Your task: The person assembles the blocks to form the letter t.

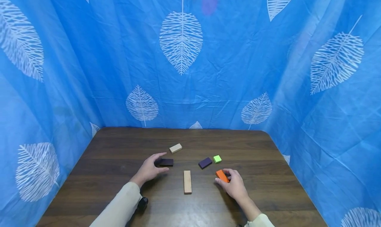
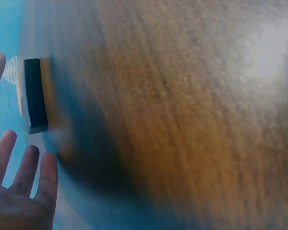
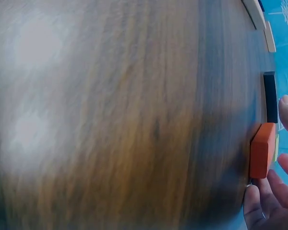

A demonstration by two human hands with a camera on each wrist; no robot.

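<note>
My left hand (image 1: 148,169) is spread around the left end of a dark block (image 1: 166,162), thumb and fingers apart. In the left wrist view, a gap shows between that dark block (image 2: 35,96) and the fingers (image 2: 24,172). At the right, my right hand (image 1: 236,185) is around an orange block (image 1: 222,176) lying on the table. The right wrist view shows its fingers (image 3: 264,199) close to one end of the orange block (image 3: 262,152), with the thumb standing off from it; whether the fingers touch it is unclear.
A long pale wooden block (image 1: 187,182) lies between the hands. Farther back are a short pale block (image 1: 175,148), a dark purple block (image 1: 205,162) and a small lime-green block (image 1: 217,159). Blue leaf-patterned curtains (image 1: 208,88) surround the brown wooden table (image 1: 238,141).
</note>
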